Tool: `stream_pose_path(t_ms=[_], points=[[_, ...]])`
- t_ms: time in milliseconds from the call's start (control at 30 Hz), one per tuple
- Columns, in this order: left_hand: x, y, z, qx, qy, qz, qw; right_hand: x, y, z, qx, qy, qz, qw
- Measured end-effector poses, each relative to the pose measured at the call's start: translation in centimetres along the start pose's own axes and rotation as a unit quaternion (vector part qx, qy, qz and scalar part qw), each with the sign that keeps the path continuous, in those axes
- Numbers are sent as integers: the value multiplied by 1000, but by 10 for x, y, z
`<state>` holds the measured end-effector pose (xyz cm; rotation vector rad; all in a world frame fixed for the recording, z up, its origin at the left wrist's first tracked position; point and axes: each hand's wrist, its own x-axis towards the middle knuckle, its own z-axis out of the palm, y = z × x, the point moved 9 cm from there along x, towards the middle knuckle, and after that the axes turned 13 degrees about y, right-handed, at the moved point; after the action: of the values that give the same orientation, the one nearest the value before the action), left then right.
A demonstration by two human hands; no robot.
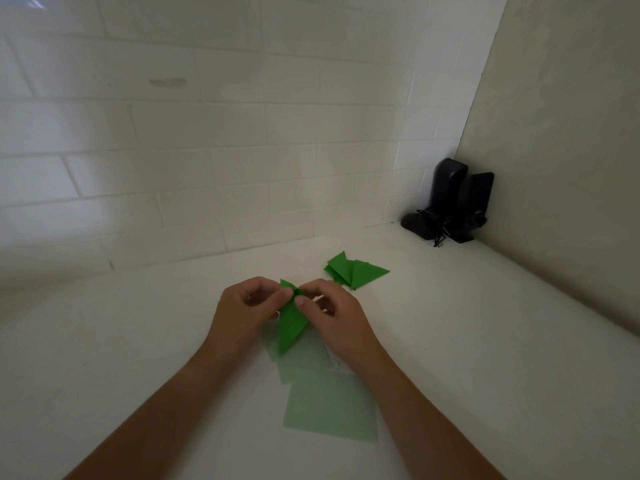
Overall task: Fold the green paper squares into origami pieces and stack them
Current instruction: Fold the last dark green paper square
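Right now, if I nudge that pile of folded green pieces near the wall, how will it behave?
The folded pile looks thin and light, so it would probably slide easily on the smooth white counter. The pieces lie loosely overlapped and fanned, so they would likely scatter rather than move together.

two bare forearms rise from the bottom edge of the frame toward its centre, with no sleeve, watch, band or ring showing on them. the left hand [242, 306] and right hand [332, 313] are bare and ungloved. short, unpainted nails show on the thumbs near the middle of the frame.
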<state>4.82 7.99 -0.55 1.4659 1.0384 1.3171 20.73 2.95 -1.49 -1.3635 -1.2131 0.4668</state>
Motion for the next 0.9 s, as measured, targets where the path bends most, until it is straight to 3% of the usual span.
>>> stream_pose_path(t_ms=[200,467,700,900], points=[[3,-6,0,-15,9,-19,1000,0,-2,3,-10,-15,-22,1000],[2,-1,4,22,-23,14,999,-3,-3,6,19,-33,-5,999],[0,-2,11,1,-59,20,998,2,4,-1,7,9,5,1000],[4,-8,9,4,-51,23,998,3,11,1,32,-1,38,999]])
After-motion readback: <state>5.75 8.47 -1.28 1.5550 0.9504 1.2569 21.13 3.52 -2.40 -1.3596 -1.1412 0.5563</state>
